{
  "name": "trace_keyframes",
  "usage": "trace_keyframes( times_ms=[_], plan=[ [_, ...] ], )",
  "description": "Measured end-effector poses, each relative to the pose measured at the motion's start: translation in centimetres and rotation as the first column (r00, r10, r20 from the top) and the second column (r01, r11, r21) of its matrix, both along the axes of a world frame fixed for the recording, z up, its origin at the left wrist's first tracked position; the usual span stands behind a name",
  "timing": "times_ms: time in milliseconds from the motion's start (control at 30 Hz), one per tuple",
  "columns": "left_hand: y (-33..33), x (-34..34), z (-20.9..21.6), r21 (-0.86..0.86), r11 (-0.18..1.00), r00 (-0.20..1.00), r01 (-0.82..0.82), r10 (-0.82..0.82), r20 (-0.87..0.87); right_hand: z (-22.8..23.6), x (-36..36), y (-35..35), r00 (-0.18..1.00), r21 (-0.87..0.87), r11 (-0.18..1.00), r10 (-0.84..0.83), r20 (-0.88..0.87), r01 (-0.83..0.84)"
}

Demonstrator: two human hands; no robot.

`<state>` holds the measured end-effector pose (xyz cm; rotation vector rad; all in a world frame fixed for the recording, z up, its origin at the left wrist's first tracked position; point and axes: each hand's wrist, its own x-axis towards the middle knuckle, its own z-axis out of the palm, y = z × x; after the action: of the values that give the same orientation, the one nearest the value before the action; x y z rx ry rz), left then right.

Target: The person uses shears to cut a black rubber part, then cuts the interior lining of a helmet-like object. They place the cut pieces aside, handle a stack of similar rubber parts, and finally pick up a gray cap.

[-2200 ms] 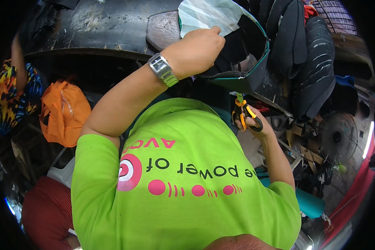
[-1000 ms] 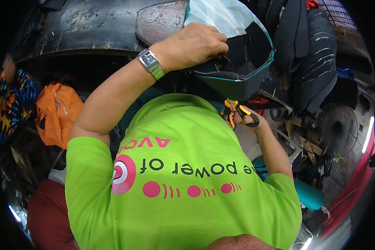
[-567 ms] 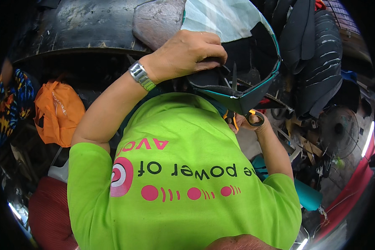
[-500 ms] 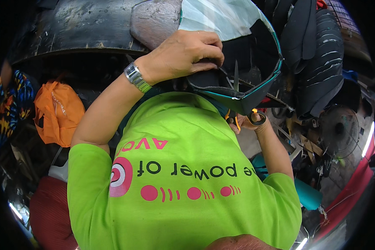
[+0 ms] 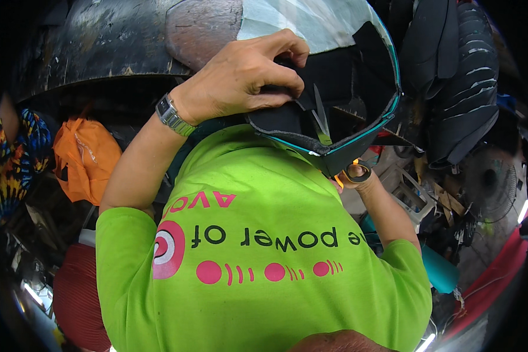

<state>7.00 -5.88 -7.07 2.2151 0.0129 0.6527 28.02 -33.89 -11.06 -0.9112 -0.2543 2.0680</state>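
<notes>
A black padded fabric piece with teal edging (image 5: 387, 114), curved like an open pouch, lies in front of my chest. At its upper side shows a pale, whitish panel (image 5: 299, 26). My left hand (image 5: 246, 76), with a metal watch on the wrist, is bent over the near left edge of the black piece, pinching it between thumb and fingers. Low at the right, my right hand (image 5: 353, 180) grips scissors (image 5: 321, 117) by their orange and black handles. The blades stick up inside the pouch, close to my left fingertips; the piece's wall hides the scissors' middle.
A dark, worn work surface (image 5: 111, 47) spans the far left, with a brown rounded block (image 5: 205, 29) on it. Black curved pieces (image 5: 466, 88) hang at the right. An orange bag (image 5: 85, 158) sits left, a fan (image 5: 493, 182) right.
The scissors' blades have come closer together and tilted left. My left hand has shifted slightly left. The brown block also appears further left in view.
</notes>
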Motion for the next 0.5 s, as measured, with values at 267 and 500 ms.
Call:
trace_keyframes(
  times_ms=[267,500],
  plan=[
    [-0.2,0.0,0.3,0.036,0.998,0.999,-0.048,0.049,-0.02,-0.4,-0.5,-1.7,0.999,-0.019,0.999,-0.029,-0.035,0.028],
    [-0.4,0.0,0.3,0.047,0.995,0.994,-0.089,0.091,-0.053,-0.2,-0.7,-2.3,0.995,-0.042,0.997,-0.074,-0.061,0.072]
  ],
)
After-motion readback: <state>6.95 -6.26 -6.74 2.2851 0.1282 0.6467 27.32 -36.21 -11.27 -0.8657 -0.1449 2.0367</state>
